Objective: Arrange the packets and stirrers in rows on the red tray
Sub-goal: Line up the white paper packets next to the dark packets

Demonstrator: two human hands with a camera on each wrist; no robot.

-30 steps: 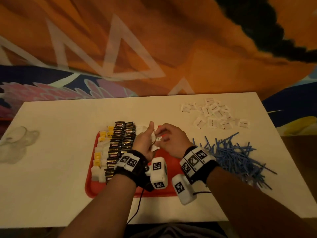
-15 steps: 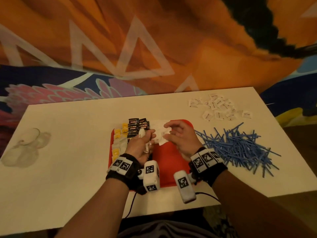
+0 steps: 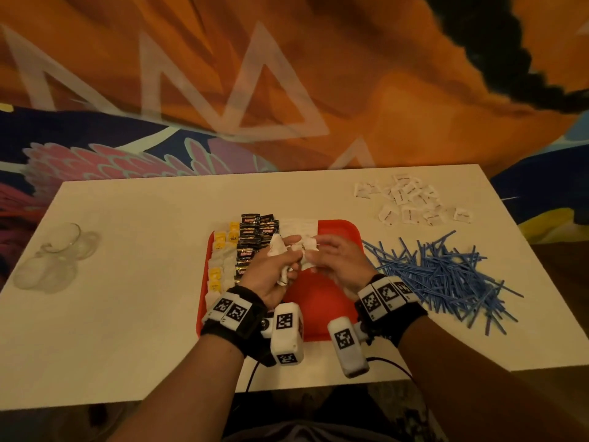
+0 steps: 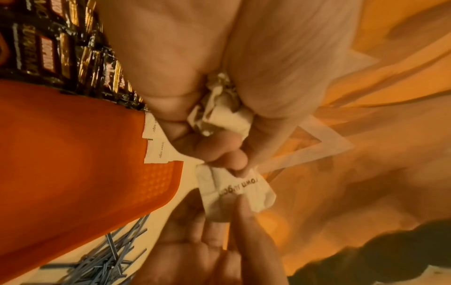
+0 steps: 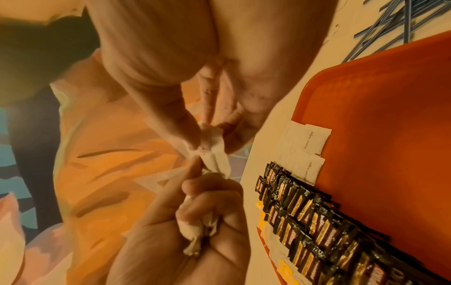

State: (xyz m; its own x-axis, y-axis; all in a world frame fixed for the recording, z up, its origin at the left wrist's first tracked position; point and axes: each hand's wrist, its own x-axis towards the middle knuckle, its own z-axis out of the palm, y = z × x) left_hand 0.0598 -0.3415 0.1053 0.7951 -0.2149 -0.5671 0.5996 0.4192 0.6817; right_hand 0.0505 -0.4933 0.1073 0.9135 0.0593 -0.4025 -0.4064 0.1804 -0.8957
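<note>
**Now a sugar packet passes between the hands above the tray**

Both hands hover over the red tray (image 3: 338,229), higher and nearer its far edge than a second ago, when they worked lower beside the black packets (image 3: 255,232). The left hand (image 3: 271,272) has its fingers clenched round a crumpled bunch of white packets (image 4: 219,108), while its fingertips and those of the right hand (image 3: 338,266) both pinch one brown sugar packet (image 4: 234,192) between them. Apparently that packet is being drawn out of the bunch for placing.

On the tray, yellow tea packets (image 3: 220,247) and the black packets fill rows toward 9 o'clock. Two laid sugar packets (image 5: 302,152) begin a new row at the tray's 12 o'clock edge, just beside the black ones. The red half toward 3 o'clock is bare.

More white packets (image 3: 411,202) lie on the bench (image 3: 143,234) at 1 o'clock, and the blue stirrers (image 3: 439,275) sit heaped at 3 o'clock, well apart from any row. The task looks roughly half done, stirrers untouched.
</note>
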